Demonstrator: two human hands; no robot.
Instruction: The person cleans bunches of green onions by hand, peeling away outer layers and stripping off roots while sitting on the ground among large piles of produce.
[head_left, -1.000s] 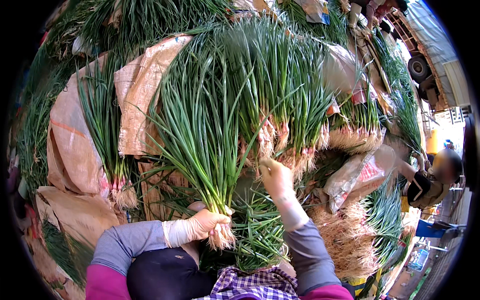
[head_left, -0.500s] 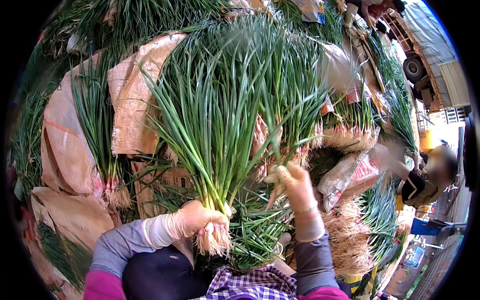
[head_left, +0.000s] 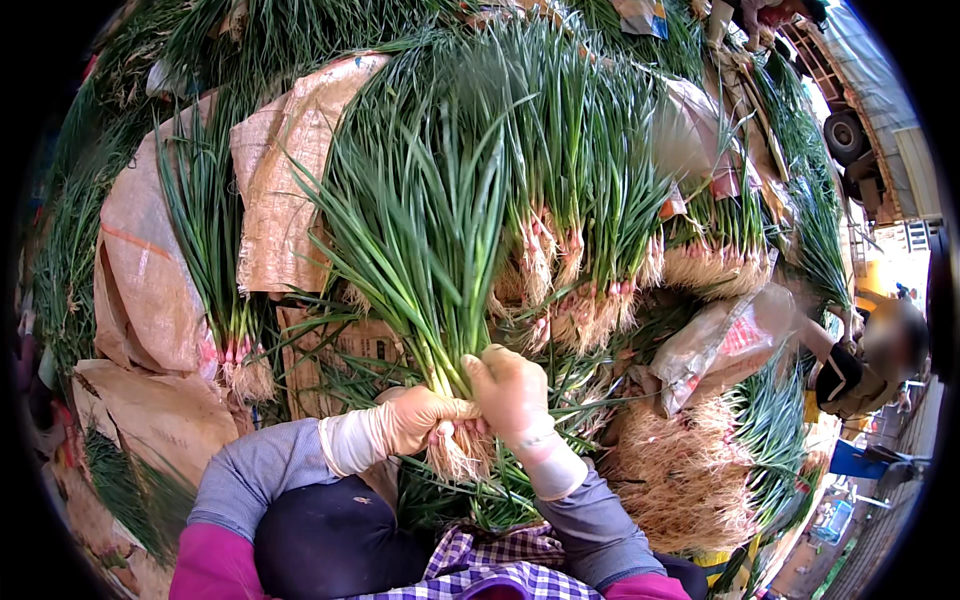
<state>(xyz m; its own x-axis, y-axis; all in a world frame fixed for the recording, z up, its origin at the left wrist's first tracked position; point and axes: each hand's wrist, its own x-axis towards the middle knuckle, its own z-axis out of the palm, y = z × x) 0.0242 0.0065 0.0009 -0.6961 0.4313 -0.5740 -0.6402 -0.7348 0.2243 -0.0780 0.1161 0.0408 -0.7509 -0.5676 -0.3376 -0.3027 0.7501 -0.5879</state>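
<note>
The left hand (head_left: 425,415) has its grip closed round the bunch (head_left: 432,300), just above the pale roots (head_left: 460,457), green leaves fanning away! Touching at its side, the right hand (head_left: 512,395) lays a thumb against the stems; whether that grip is closed, I can't tell. The bunch is over loose greens (head_left: 490,508), with more onions (head_left: 590,230) beyond and a rooty pile (head_left: 680,475) to the right.

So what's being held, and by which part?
A green onion bunch: the left hand grips it just above the roots; the right hand is against its stalks.
</note>
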